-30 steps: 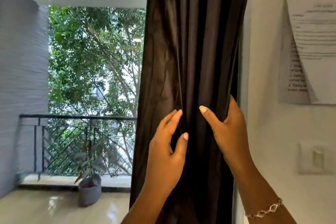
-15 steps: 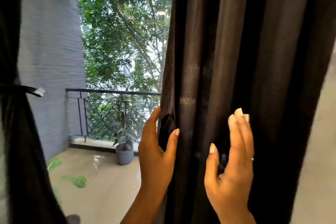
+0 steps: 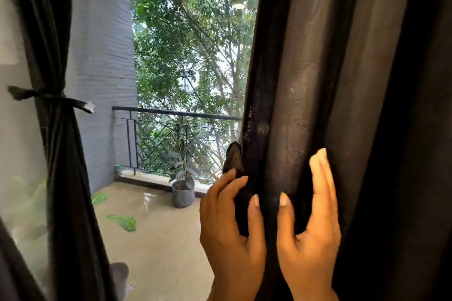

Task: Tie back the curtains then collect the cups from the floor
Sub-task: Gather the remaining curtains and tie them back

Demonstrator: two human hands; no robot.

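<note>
A dark right curtain [image 3: 342, 80] hangs loose and fills the right half of the view. My left hand [image 3: 230, 225] grips its left edge, fingers behind the fabric and thumb in front. My right hand [image 3: 310, 227] lies flat against the folds just to the right, fingers straight, thumb beside my left thumb. A short dark strap end [image 3: 233, 156] sticks out above my left fingers. At the left a second dark curtain [image 3: 56, 154] is cinched by a black tie-back [image 3: 49, 98]. No cups are visible.
Beyond the glass lies a tiled balcony floor [image 3: 159, 239] with a grey potted plant [image 3: 183, 190], a black railing [image 3: 171, 124] and trees. A grey wall [image 3: 102, 68] stands at the left. A grey object [image 3: 119, 273] shows at the bottom.
The view has swung left and down, bringing the tied left curtain into sight. Both hands have drawn closer together on the right curtain, bunching a fold between the thumbs.
</note>
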